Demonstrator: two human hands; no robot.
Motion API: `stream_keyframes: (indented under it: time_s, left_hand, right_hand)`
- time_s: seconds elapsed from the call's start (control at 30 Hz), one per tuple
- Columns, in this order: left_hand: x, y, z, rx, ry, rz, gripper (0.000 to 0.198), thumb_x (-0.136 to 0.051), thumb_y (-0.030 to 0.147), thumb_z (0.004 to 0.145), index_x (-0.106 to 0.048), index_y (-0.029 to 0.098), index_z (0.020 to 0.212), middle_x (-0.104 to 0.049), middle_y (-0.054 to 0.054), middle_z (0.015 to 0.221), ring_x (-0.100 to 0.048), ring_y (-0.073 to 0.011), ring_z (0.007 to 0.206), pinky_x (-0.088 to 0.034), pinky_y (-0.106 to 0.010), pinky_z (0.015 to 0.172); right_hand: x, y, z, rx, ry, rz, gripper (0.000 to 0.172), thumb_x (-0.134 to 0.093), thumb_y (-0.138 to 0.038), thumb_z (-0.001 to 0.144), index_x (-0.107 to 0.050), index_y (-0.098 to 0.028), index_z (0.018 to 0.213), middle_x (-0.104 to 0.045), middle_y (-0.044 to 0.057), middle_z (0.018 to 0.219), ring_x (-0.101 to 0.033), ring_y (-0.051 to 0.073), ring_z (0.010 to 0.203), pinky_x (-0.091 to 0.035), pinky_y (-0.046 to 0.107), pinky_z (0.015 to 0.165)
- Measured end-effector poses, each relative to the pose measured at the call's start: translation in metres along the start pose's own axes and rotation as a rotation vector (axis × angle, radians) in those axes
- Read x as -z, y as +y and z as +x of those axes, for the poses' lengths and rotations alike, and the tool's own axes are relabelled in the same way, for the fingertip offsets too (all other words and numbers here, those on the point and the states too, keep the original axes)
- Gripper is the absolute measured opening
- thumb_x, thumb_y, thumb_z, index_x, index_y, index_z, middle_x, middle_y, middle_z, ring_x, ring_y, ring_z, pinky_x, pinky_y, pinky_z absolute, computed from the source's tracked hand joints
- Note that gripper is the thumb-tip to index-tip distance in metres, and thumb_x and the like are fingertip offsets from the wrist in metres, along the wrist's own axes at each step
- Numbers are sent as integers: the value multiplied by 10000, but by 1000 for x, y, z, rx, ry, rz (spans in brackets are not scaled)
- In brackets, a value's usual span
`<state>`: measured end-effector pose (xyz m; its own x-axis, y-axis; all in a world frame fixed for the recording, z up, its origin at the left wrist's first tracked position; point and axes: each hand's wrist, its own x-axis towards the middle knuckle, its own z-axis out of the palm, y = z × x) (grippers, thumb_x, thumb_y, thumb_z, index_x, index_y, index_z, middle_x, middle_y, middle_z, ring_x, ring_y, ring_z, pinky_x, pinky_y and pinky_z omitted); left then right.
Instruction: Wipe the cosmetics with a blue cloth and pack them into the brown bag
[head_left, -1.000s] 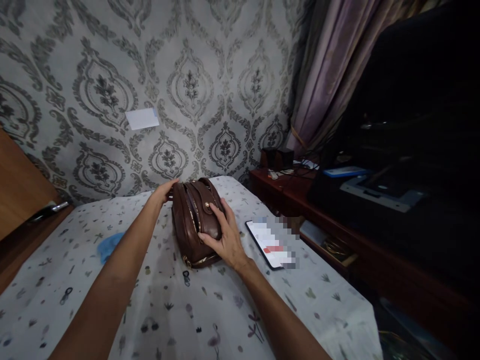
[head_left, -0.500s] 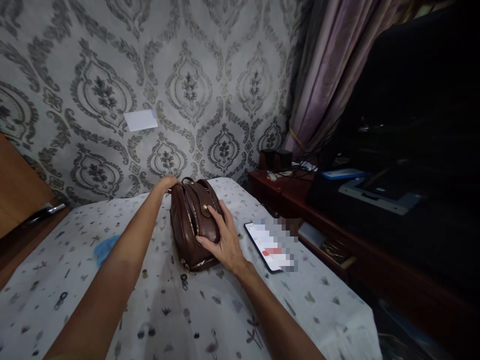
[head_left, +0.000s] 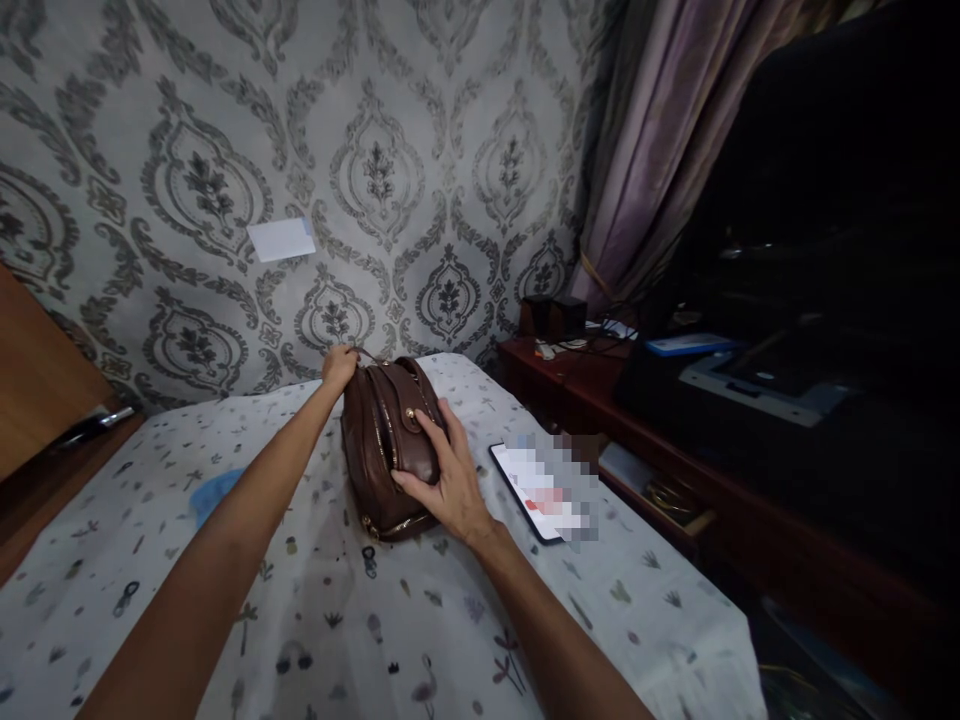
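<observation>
A brown leather bag [head_left: 409, 455] with gold-coloured zips and a snap flap lies on the patterned white sheet [head_left: 330, 640]. One zip gapes part-way, and the inside looks dark. At the bag's far left end, my left hand [head_left: 341, 368] is closed on its thin strap; most of its fingertips are hidden. My right hand [head_left: 454, 485] grips the near right side of the bag, thumb by the zip edge and index finger by the snap. To the right of that hand lies a smartphone [head_left: 521, 490] with a lit, partly blurred screen.
A blue cloth [head_left: 214, 495] lies left, partly behind my left forearm. At right stands a dark red desk [head_left: 536, 370] with an open drawer [head_left: 652, 490], small black speakers [head_left: 555, 318] and cables. A patterned wall [head_left: 450, 200] rises behind the bed.
My left hand has lifted slightly and drawn the strap up from the bag's top. My right hand and the bag stay nearly where they were.
</observation>
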<state>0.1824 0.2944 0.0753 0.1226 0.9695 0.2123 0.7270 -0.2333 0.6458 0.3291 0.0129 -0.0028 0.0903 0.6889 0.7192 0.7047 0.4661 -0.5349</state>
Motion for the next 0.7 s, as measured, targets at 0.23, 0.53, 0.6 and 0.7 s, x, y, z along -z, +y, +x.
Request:
stream_keyframes:
  time_s: [0.23, 0.53, 0.6, 0.7]
  left_hand:
    - [8, 24, 9, -79, -178, 227, 372, -641, 368, 950, -611, 161, 1258, -623, -97, 1278, -640, -253, 1095, -569, -445, 904]
    - [-12, 55, 17, -179, -426, 297, 384, -649, 377, 941, -622, 156, 1254, -618, -86, 1296, -637, -271, 1095, -575, -434, 889]
    - [-13, 53, 16, -184, -434, 284, 389, -649, 379, 941, -620, 151, 1255, -618, -87, 1293, -637, -273, 1094, -575, -438, 889]
    - [-14, 50, 16, -179, -412, 261, 386, -642, 382, 946, -617, 151, 1256, -621, -87, 1284, -638, -272, 1095, -573, -445, 898]
  right_hand:
    - [-1, 2, 0, 3, -12, -10, 786, -647, -607, 862, -423, -228, 1513, -226, 155, 1647, -263, 320, 1524, -275, 532, 1236]
    - [-1, 2, 0, 34, 14, 0, 780, -659, -606, 854, -444, -213, 1493, -247, 179, 1630, -294, 326, 1508, -300, 540, 1221]
    - [0, 2, 0, 36, 14, 0, 772, -660, -602, 854, -449, -217, 1489, -253, 180, 1625, -296, 327, 1506, -306, 542, 1217]
    - [1, 1, 1, 24, -1, 3, 776, -678, -591, 843, -454, -221, 1487, -263, 179, 1616, -300, 328, 1502, -309, 541, 1216]
